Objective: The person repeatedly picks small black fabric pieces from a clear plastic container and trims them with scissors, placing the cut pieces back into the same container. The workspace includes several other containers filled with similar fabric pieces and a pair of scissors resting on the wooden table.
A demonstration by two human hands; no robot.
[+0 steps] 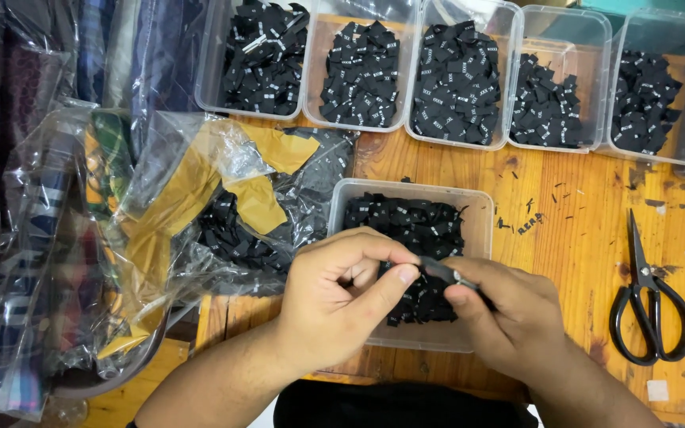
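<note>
Head view: both hands meet over the clear tub (481, 208) of small black woven labels standing nearest the person on the wooden bench (580, 230), the left hand (342, 297) and right hand (509, 313) each pinching an end of one black label (440, 270), apparently held taut between thumbs and fingers so it can be examined or folded. Behind that tub stands a row of similar tubs (457, 75) of labels, seemingly sorted by kind; right of it lie black scissors (648, 301), left of it crumpled plastic bags (200, 214). The label's markings are too small to make out, and the hands hide the tub's near contents.
</note>
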